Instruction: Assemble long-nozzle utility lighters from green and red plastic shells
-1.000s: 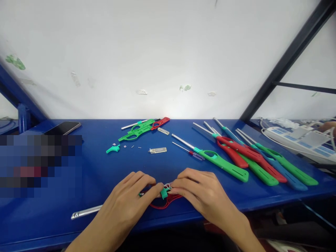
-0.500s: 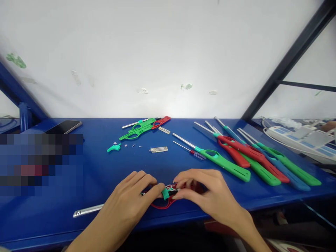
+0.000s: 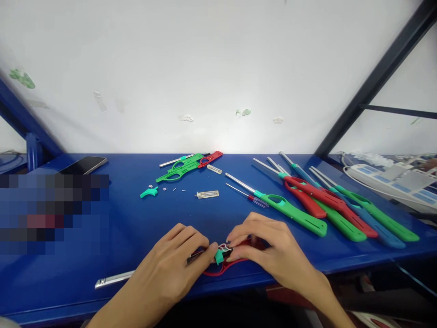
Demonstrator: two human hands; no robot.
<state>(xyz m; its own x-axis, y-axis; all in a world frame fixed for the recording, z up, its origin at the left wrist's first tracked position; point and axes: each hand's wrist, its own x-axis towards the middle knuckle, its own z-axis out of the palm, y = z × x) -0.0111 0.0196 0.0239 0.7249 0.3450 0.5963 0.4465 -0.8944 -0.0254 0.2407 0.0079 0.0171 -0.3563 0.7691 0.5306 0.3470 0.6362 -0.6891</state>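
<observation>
A red lighter casing [image 3: 217, 274] lies at the table's front edge under both hands, its trigger loop showing. In it sit a teal trigger [image 3: 219, 256] and a black igniter with thin white wires [image 3: 224, 248]. My left hand [image 3: 172, 264] is closed, thumb and fingers pinching beside the teal trigger. The fingertips of my right hand [image 3: 273, 246] are closed on the black igniter, over the casing's right part. A metal lighter tube [image 3: 114, 279] sticks out to the left from behind my left wrist. My fingers hide much of the casing.
Assembled gas lighters [image 3: 297, 217] lie at right, beside a screwdriver [image 3: 256, 201]. Clear fuel tanks [image 3: 207, 194], a loose teal trigger [image 3: 149, 192], tiny metal bits and green casing halves [image 3: 180, 171] are farther back. A phone [image 3: 89, 164] lies at left, a white power strip [image 3: 392, 180] at far right.
The casing, teal trigger and igniter have shifted slightly right. My left fingers have moved a little right with them, and my right knuckles have risen a bit.
</observation>
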